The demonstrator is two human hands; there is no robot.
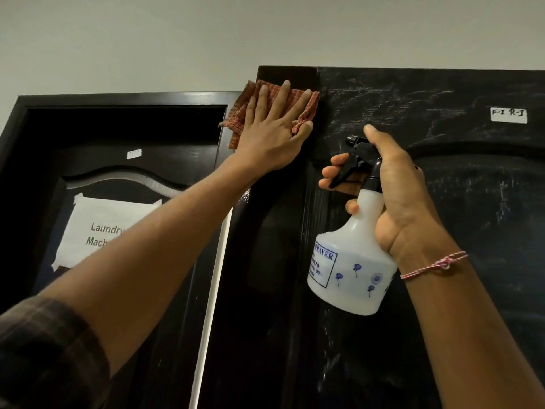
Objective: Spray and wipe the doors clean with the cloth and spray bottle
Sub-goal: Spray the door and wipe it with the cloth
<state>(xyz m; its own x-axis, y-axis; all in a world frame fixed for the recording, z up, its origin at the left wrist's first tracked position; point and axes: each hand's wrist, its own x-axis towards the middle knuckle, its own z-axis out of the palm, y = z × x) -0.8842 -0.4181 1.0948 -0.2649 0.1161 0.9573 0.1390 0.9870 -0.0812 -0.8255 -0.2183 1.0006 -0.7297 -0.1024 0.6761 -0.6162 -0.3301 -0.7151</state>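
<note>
My left hand (274,134) pins the floppy cloth (267,109) flat; right hand (392,196) grips the spray bottle (354,261) neck, probably light.

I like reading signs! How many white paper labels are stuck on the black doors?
3: a big taped laundry sign and tiny label on the left door, a small handwritten label on the right door.

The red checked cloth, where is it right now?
In the head view, the red checked cloth lies flat under the left hand, pressed against the black door's top left corner.
</note>
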